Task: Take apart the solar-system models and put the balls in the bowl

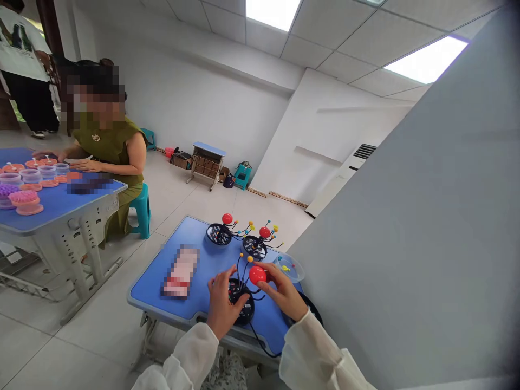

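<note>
At the front of the blue desk sits a planet model with a black round base (pixel 246 313) and thin bent black arms tipped with small balls. My left hand (pixel 222 304) is curled around the left side of the base, thumb resting across its front. Between the thumb and fingers of my right hand (pixel 285 292) is a glossy red ball (pixel 257 275), held above the base among the arms. Whether the ball touches the model's centre is hidden. Behind my hands stand two similar models, a left one (pixel 219 234) and a right one (pixel 254 247), each topped with a red ball.
A clear tub (pixel 293 268) with small coloured pieces stands right of my hands, near the grey wall (pixel 406 227). A dark round tray (pixel 312 309) is partly behind my right wrist. A blurred pinkish object (pixel 182 272) lies left on the desk (pixel 152 287). Another person (pixel 111 143) sits at a neighbouring desk.
</note>
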Demonstrator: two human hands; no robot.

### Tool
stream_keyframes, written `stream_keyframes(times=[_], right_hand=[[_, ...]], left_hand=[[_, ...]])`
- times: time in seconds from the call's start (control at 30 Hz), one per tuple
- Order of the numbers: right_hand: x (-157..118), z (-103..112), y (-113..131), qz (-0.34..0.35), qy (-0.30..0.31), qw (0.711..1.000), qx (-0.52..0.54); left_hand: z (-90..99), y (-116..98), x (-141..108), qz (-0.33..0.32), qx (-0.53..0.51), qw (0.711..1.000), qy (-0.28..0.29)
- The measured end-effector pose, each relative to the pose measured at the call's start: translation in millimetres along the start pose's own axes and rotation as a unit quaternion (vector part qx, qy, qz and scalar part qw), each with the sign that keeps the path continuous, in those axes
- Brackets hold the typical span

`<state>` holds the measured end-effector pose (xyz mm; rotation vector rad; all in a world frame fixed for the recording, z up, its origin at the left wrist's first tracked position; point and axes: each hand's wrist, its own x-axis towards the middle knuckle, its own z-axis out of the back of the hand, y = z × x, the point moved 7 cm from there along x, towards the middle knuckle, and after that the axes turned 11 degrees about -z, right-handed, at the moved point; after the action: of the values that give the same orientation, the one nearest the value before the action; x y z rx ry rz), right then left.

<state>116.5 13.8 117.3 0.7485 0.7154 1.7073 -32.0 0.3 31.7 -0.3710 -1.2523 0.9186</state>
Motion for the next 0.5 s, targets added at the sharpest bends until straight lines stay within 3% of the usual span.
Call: stream_keyframes(times=[0.07, 0.17, 0.3, 0.4, 0.5], right_hand=[[-9.8, -0.8, 5.2, -0.035, 0.000, 0.998, 0.046], [-29.1, -5.7, 15.5, -0.078, -0.004, 0.994, 0.082], [-54.3, -10.0, 17.4, -0.161, -0.055, 0.980, 0.099], [-65.5, -16.7, 14.1, -0.215, -0.057, 0.968, 0.116], [-69.5, -13.4, 13.9, -0.212, -0.118, 0.963, 0.117]], left_hand=[[11.5, -28.5, 3.9, -0.116, 0.057, 0.991, -0.037], [14.0, -69.2, 8.6, -0.275, 0.126, 0.953, -0.013], [12.5, -102.8, 11.3, -0.417, 0.159, 0.895, 0.014], [11.6, -118.3, 10.2, -0.483, 0.157, 0.861, 0.019], [10.4, -123.4, 10.8, -0.475, 0.163, 0.865, -0.003]])
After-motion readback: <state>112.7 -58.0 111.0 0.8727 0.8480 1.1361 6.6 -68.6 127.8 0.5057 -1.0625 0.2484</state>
